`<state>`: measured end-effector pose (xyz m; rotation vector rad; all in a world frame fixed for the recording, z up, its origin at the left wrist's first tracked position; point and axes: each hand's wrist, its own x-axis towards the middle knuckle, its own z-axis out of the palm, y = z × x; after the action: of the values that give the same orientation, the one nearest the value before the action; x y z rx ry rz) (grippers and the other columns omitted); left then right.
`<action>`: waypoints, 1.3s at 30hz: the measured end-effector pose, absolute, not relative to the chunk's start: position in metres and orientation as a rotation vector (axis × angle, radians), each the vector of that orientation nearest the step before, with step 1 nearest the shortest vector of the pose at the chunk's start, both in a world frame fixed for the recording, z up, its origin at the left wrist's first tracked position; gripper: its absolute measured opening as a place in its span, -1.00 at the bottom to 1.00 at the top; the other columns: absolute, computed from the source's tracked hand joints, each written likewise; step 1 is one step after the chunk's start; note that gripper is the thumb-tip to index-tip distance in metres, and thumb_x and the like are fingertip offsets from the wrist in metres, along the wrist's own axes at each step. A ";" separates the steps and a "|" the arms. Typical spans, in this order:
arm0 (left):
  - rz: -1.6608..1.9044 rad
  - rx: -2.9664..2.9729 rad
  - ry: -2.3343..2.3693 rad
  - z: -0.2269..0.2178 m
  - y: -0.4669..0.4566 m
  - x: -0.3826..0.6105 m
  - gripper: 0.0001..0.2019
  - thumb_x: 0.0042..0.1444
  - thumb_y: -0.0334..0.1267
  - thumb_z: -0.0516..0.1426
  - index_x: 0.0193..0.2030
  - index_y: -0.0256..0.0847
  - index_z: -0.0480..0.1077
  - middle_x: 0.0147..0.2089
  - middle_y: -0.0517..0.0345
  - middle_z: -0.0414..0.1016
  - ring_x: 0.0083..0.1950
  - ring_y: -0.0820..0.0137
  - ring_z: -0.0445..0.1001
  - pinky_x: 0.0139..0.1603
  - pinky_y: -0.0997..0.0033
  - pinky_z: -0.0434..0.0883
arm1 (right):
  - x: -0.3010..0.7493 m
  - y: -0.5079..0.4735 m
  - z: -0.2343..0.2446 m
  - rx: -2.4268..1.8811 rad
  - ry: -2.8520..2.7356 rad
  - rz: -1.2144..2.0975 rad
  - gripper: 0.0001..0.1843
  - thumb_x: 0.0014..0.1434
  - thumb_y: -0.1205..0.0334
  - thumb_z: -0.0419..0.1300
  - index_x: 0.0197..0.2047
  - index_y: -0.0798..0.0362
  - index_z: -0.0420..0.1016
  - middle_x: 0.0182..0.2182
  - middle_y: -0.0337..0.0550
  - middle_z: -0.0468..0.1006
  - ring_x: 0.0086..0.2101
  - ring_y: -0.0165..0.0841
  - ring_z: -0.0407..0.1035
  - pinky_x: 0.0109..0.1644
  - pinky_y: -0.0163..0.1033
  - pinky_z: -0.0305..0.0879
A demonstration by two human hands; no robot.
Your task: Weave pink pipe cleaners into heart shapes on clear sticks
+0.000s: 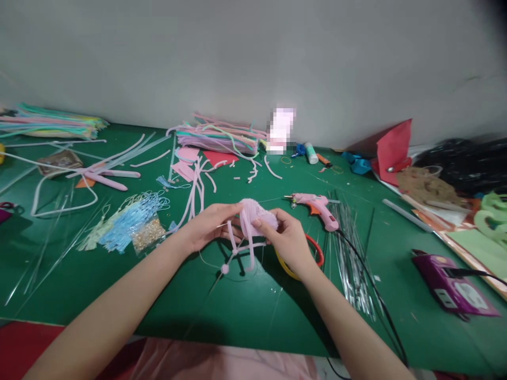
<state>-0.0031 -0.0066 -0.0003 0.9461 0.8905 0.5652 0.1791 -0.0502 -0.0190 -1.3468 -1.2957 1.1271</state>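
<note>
Between my hands is a pale pink piece made of bent, fuzzy pipe cleaners (247,217), a little above the green table. Its upper part is a rounded, packed bundle, and loose stem ends hang below. My left hand (216,224) grips its left side, fingers partly hidden behind it. On its right side, my right hand (288,237) presses the bundle with the thumb in front. A thin wire or thread with a small pink ball (225,269) dangles under the piece. Partly behind my right wrist lies a red and yellow ring-shaped object (318,252).
A pink glue gun (317,205) lies right of my hands, beside thin metallic wires (352,274) and a purple power socket (451,287). To the left are blue tassels (132,219) and a bag of beads (148,236). Pipe cleaner bundles (222,138) lie by the wall.
</note>
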 end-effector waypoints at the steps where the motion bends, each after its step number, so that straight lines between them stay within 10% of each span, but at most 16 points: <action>1: 0.569 1.033 0.909 0.001 -0.007 -0.004 -0.65 0.01 0.00 0.26 -0.26 -0.30 0.51 -0.41 0.06 0.57 -0.42 0.40 0.52 -0.34 0.42 0.48 | 0.179 -0.050 -0.020 -1.341 -1.307 1.133 -0.65 -0.05 -0.04 0.35 -0.37 0.05 0.43 -0.56 -0.32 0.35 -0.56 -0.46 0.15 -0.53 -0.33 0.09; 39: 0.708 1.015 0.996 -0.001 -0.016 -0.008 -0.41 -0.37 -0.26 0.44 -0.14 -0.27 0.34 -0.33 0.18 0.50 -0.33 0.37 0.50 -0.31 0.41 0.45 | 0.177 -0.045 -0.024 -1.198 -1.301 1.257 -0.50 0.08 -0.26 0.15 -0.47 0.06 0.33 -0.61 -0.29 0.36 -0.62 -0.48 0.18 -0.58 -0.36 0.08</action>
<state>-0.0077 -0.0159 -0.0012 1.0151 0.9963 0.7084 0.1770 -0.0450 -0.0242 -1.1984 -1.3015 1.2571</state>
